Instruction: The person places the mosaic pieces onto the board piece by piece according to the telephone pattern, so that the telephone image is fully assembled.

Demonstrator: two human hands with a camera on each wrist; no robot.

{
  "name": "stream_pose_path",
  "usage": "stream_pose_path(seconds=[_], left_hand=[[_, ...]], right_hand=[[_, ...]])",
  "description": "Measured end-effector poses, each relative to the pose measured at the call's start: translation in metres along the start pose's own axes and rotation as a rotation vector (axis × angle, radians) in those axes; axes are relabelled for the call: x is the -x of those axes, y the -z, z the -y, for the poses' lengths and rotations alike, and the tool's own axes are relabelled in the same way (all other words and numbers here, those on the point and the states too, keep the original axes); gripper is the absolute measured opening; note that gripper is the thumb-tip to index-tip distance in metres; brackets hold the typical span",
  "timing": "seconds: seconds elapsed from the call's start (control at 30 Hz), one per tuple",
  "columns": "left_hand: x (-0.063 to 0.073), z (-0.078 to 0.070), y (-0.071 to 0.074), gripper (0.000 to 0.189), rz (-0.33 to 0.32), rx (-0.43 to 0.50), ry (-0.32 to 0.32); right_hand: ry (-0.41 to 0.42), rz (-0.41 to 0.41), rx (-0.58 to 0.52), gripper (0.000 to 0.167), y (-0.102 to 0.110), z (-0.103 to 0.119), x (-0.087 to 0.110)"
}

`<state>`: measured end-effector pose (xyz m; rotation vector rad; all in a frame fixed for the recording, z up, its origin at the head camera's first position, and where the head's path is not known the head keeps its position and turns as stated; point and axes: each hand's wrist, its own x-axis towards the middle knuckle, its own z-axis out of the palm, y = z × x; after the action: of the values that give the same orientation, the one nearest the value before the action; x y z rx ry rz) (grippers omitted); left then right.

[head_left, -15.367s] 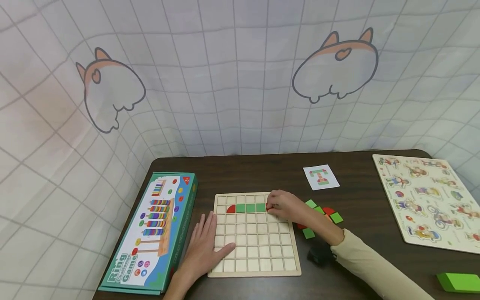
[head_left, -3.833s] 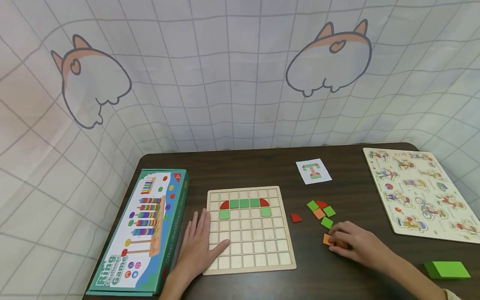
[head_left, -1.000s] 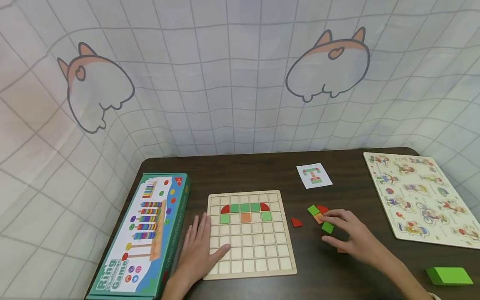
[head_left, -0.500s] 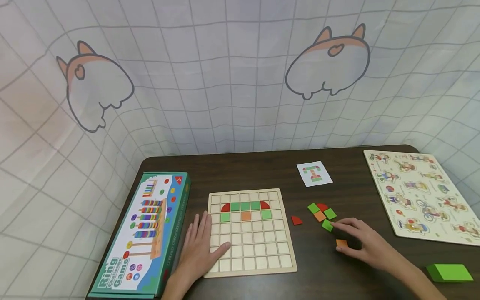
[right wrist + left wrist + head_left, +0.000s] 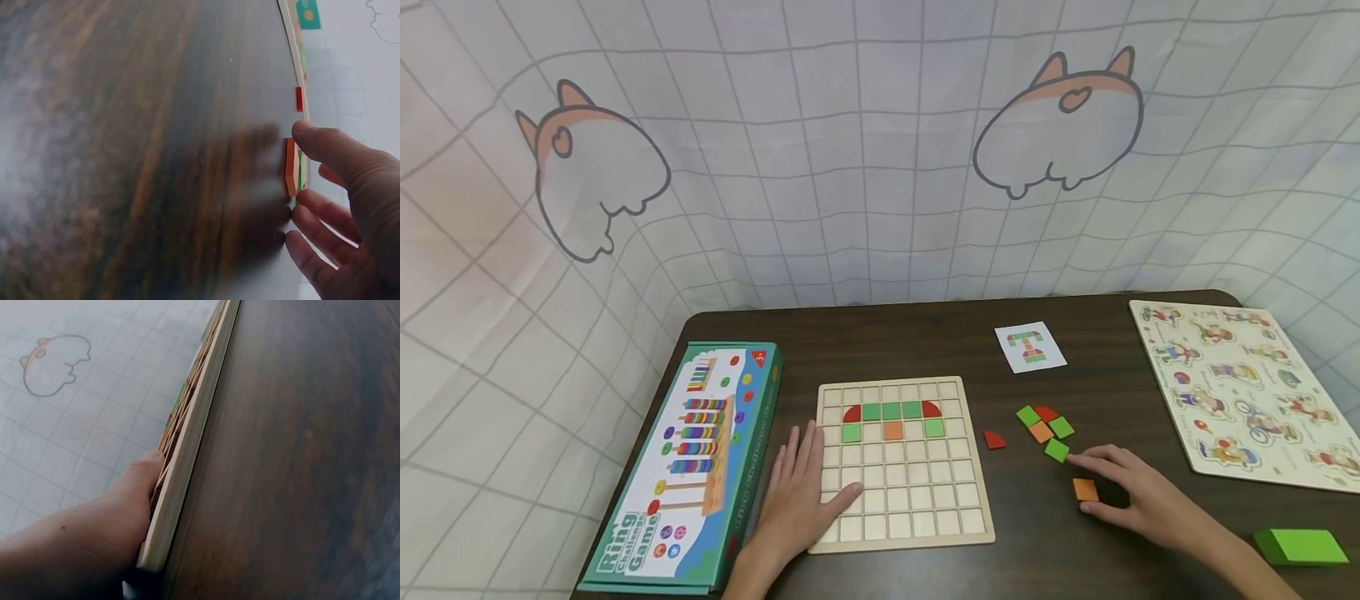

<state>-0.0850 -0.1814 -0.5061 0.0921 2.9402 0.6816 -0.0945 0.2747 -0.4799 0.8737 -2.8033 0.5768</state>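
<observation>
At the lower centre of the head view, the left hand (image 5: 797, 493) lies flat and released, thumb over the left edge of the gridded board (image 5: 922, 498). At lower right, the right hand (image 5: 1144, 493) is released, its thumb at an orange tile (image 5: 1085, 490), forefinger beside a green tile (image 5: 1057, 451).

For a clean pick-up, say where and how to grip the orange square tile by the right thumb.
Probably best: pinch the orange square tile by its near and far edges, right hand coming from the right. It lies flat on the dark wood-grain table, apart from the other tiles, so both edges look reachable.
</observation>
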Motion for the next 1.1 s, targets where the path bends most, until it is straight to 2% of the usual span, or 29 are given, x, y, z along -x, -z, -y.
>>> stream_pose_path(seconds=[0.8, 1.1], left_hand=[[-0.001, -0.001, 0.000, 0.106, 0.007, 0.004, 0.005], [0.000, -0.001, 0.000, 0.106, 0.007, 0.010, 0.004]], right_hand=[[0.082, 0.016, 0.004, 0.054, 0.001, -0.007, 0.004], [0.152, -0.034, 0.012, 0.049, -0.001, -0.011, 0.006]])
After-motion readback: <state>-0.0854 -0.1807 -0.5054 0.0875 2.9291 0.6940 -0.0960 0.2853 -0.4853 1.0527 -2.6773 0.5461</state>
